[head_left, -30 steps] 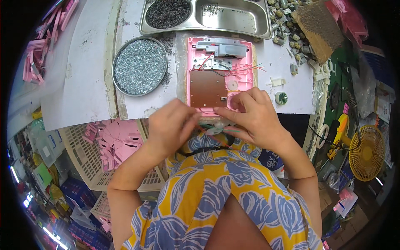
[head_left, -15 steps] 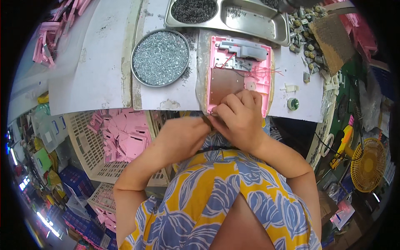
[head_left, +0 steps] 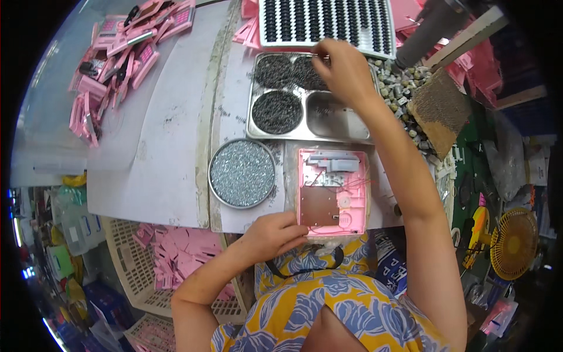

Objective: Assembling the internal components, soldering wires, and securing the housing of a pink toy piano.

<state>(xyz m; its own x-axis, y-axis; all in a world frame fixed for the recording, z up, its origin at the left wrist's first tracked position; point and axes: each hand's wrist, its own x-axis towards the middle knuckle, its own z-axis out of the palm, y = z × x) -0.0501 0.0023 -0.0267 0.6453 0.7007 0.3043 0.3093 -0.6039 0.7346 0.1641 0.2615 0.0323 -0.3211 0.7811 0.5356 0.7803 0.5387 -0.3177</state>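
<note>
My left hand (head_left: 272, 236) is at the near left corner of a pink plastic casing (head_left: 352, 217), its fingers together and pressed on the edge. A brown board (head_left: 318, 205), a grey part (head_left: 343, 163) and thin red wires lie inside the casing. My right hand (head_left: 347, 73) reaches forward over a steel compartment tray (head_left: 315, 134), above its far right hollow. Its thumb and forefinger are bent, with a gap between them. Small dark parts, perhaps springs, fill several round hollows (head_left: 277, 112), and nothing shows between the fingers.
A round pan of small silvery pieces (head_left: 241, 174) stands left of the casing. Beyond the steel tray lies a white rack of black parts (head_left: 326, 23). Metal parts (head_left: 401, 94) heap at the right, pink pieces (head_left: 111, 64) at the far left. A crate (head_left: 126, 258) stands below.
My right hand has left the casing's near edge and gone forward to the steel tray. The left hand has stayed at the casing's corner. The view has shifted, showing more of the table's far side.
</note>
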